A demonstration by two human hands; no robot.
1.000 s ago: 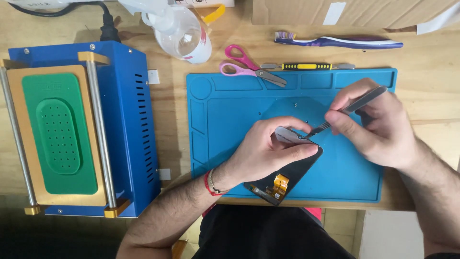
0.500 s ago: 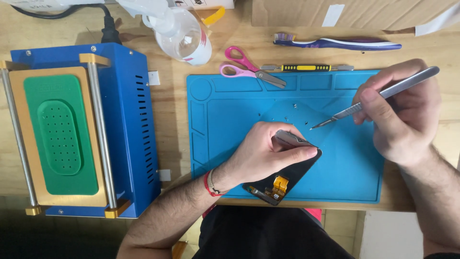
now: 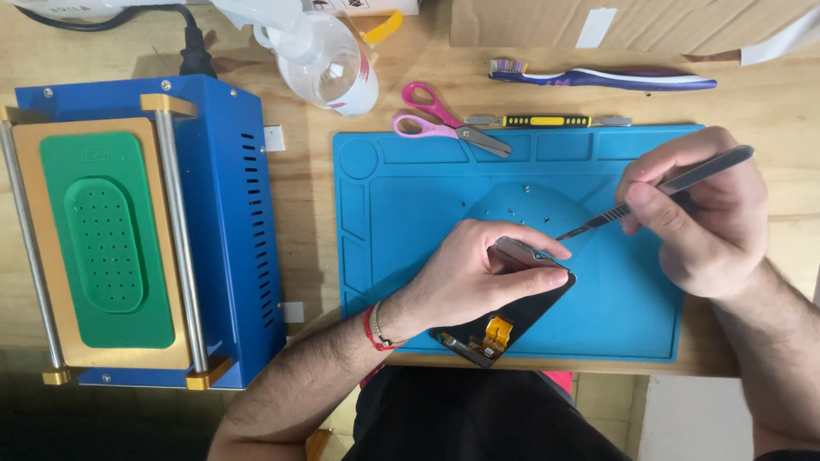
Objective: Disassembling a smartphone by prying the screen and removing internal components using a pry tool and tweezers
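My left hand [image 3: 478, 277] lies over a dark phone assembly [image 3: 504, 320] on the blue work mat [image 3: 401, 222], gripping its upper end; an orange flex part shows at its lower end. My right hand [image 3: 705, 218] pinches metal tweezers [image 3: 658, 195], whose tip hovers just right of my left fingertips, above the mat. A few tiny screws [image 3: 521, 209] lie on the mat's raised patch behind the phone.
A blue machine [image 3: 213, 222] with a green pad stands at the left. Behind the mat lie pink-handled scissors [image 3: 444, 124], a yellow-handled tool [image 3: 547, 121], a toothbrush [image 3: 606, 79], a clear bottle [image 3: 329, 60] and a cardboard box [image 3: 632, 21]. The wooden table's front edge runs just below the mat.
My right hand pulled the tweezers up and right away from the phone, then came back down and left, so the tip is near my left fingers again. My left hand has stayed put.
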